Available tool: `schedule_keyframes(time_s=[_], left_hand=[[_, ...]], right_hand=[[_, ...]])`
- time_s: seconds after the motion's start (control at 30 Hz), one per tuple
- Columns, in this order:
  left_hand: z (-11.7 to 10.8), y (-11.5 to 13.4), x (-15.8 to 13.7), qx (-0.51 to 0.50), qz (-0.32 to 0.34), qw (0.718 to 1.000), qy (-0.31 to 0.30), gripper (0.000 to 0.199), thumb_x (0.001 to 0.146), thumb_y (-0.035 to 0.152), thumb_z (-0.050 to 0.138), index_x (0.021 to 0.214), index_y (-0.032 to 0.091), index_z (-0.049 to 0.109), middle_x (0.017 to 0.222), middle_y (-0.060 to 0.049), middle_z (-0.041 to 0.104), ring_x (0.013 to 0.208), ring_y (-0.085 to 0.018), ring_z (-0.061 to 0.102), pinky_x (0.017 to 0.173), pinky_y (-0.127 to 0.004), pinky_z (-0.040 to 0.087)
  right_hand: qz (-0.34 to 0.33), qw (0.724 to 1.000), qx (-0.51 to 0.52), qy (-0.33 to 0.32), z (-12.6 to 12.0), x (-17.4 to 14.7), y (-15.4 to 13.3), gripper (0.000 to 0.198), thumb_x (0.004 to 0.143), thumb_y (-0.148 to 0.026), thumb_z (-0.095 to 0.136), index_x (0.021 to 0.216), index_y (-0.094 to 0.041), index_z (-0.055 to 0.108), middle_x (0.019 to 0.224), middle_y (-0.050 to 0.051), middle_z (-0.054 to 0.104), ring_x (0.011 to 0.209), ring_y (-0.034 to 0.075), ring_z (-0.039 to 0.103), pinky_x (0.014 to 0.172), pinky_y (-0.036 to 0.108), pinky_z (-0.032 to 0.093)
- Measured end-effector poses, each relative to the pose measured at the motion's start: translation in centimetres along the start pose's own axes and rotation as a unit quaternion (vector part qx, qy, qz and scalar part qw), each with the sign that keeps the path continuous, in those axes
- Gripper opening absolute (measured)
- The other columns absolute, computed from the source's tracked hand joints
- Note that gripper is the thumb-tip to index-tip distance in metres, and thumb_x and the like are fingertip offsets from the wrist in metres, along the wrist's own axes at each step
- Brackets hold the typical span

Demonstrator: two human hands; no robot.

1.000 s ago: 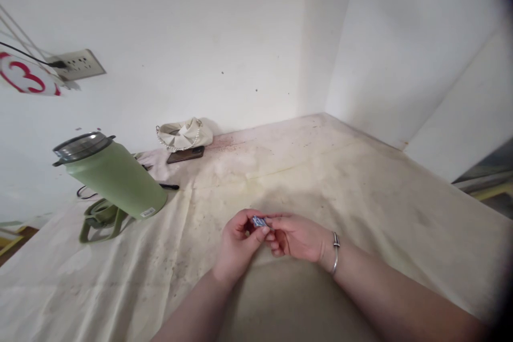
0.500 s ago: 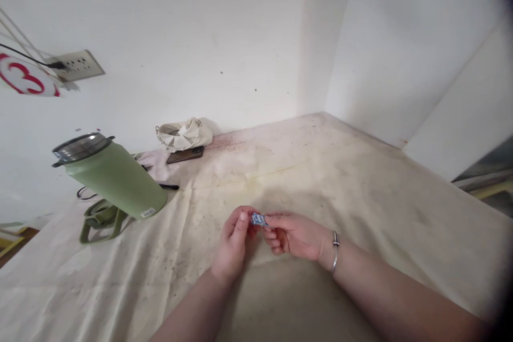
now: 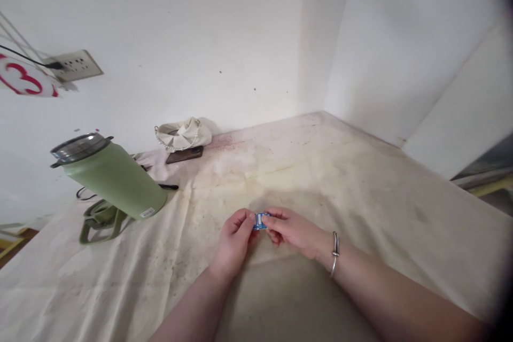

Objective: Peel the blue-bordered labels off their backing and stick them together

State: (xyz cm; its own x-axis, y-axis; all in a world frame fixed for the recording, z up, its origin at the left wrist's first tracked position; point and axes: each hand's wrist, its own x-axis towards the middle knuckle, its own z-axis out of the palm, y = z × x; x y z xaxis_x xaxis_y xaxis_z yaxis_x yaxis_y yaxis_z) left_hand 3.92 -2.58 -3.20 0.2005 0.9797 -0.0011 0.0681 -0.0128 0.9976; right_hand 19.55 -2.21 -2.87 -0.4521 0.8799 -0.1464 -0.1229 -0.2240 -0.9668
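Note:
A small blue and white packet (image 3: 260, 220) is pinched between the fingertips of both hands, just above the stained cream cloth (image 3: 352, 192) that covers the table. My left hand (image 3: 234, 240) grips its left end with thumb and forefinger. My right hand (image 3: 294, 232) grips its right end; a silver bangle (image 3: 334, 259) sits on that wrist. The packet is held flat, its face turned up toward the camera.
A green insulated tumbler (image 3: 110, 176) with a metal lid and a green strap stands at the left. Behind it, against the wall, lie a cream handbag (image 3: 182, 133), a dark phone (image 3: 184, 155) and a black cable. A wall socket (image 3: 74, 64) and a red "3" sign are upper left.
Both hands moved slightly away from me and the packet turned to show its face. My left thumb and forefinger now pinch its left end rather than resting beside it.

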Motion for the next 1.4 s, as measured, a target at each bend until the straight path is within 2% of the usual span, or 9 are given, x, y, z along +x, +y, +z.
schedule_keyframes(time_s=[0.17,0.27,0.47,0.63,0.77,0.87,1.03,1.2,1.4], left_hand=[[0.2,0.4,0.0,0.000,-0.006,1.000,-0.021,0.024,0.083,0.039,0.055,0.075,0.016,0.057,0.066,0.001,0.057,0.059,-0.010,0.045,0.054,-0.020,0.033],[0.3,0.5,0.0,-0.004,-0.015,1.000,-0.006,0.027,0.081,0.041,0.056,0.070,0.016,0.056,0.059,0.003,0.053,0.052,-0.009,0.041,0.049,-0.019,0.030],[0.4,0.4,0.2,-0.003,-0.033,0.999,0.023,0.033,0.079,0.047,0.056,0.068,0.015,0.056,0.050,0.005,0.048,0.044,-0.007,0.036,0.043,-0.019,0.026],[0.6,0.7,0.0,0.003,-0.040,0.999,0.023,0.036,0.078,0.049,0.057,0.066,0.015,0.058,0.047,0.005,0.048,0.041,-0.007,0.036,0.041,-0.020,0.027],[0.7,0.8,-0.1,-0.018,-0.022,1.000,0.012,0.031,0.081,0.044,0.055,0.072,0.015,0.061,0.056,0.001,0.056,0.051,-0.011,0.048,0.050,-0.021,0.036],[0.7,0.5,0.1,-0.044,-0.013,0.999,0.029,0.023,0.079,0.039,0.059,0.075,0.016,0.060,0.065,0.001,0.059,0.060,-0.012,0.052,0.057,-0.021,0.039],[0.5,-0.1,0.3,-0.061,-0.016,0.997,0.054,0.023,0.076,0.037,0.062,0.069,0.016,0.055,0.060,0.003,0.054,0.055,-0.009,0.047,0.053,-0.019,0.036],[0.3,-0.2,0.5,-0.079,-0.021,0.993,0.086,0.027,0.078,0.041,0.059,0.069,0.016,0.054,0.051,0.007,0.045,0.044,-0.007,0.037,0.044,-0.018,0.027],[0.1,-0.2,0.7,-0.128,-0.031,0.987,0.095,0.037,0.081,0.044,0.053,0.056,0.018,0.046,0.047,0.005,0.049,0.040,-0.007,0.036,0.042,-0.020,0.028]], right_hand=[[-0.024,0.992,-0.121,0.013,-0.1,0.0,0.3,0.034,0.086,-0.046,0.046,0.065,-0.019,0.046,0.050,-0.005,0.042,0.049,0.010,0.040,0.051,0.025,0.035],[-0.033,0.989,-0.141,0.018,-0.3,0.1,0.8,0.034,0.088,-0.046,0.043,0.067,-0.019,0.047,0.051,-0.005,0.044,0.049,0.010,0.043,0.052,0.025,0.036],[-0.036,0.998,-0.038,0.025,-0.1,0.3,0.7,0.018,0.080,-0.036,0.057,0.078,-0.019,0.050,0.066,-0.004,0.049,0.052,0.009,0.046,0.050,0.023,0.041],[-0.043,0.999,-0.009,0.031,0.1,0.5,0.6,0.020,0.079,-0.036,0.058,0.074,-0.018,0.050,0.065,-0.004,0.048,0.050,0.008,0.044,0.047,0.022,0.040],[-0.032,0.998,-0.026,0.040,0.0,0.7,0.9,0.021,0.080,-0.037,0.055,0.074,-0.018,0.052,0.064,-0.004,0.048,0.048,0.007,0.043,0.045,0.022,0.038],[-0.023,0.998,-0.025,0.047,0.0,0.8,1.0,0.020,0.079,-0.036,0.055,0.073,-0.018,0.052,0.063,-0.004,0.048,0.048,0.008,0.042,0.044,0.022,0.037],[-0.012,0.999,-0.008,0.050,0.0,0.9,1.2,0.017,0.077,-0.033,0.057,0.075,-0.017,0.052,0.066,-0.003,0.050,0.050,0.008,0.043,0.045,0.022,0.038],[-0.003,0.997,0.034,0.065,-0.1,0.9,1.0,0.016,0.074,-0.031,0.061,0.080,-0.017,0.055,0.073,-0.001,0.054,0.058,0.009,0.047,0.049,0.021,0.039],[0.014,0.988,0.078,0.133,-0.2,1.4,1.0,0.018,0.074,-0.035,0.058,0.079,-0.019,0.050,0.057,-0.007,0.046,0.042,0.004,0.033,0.040,0.018,0.024]])
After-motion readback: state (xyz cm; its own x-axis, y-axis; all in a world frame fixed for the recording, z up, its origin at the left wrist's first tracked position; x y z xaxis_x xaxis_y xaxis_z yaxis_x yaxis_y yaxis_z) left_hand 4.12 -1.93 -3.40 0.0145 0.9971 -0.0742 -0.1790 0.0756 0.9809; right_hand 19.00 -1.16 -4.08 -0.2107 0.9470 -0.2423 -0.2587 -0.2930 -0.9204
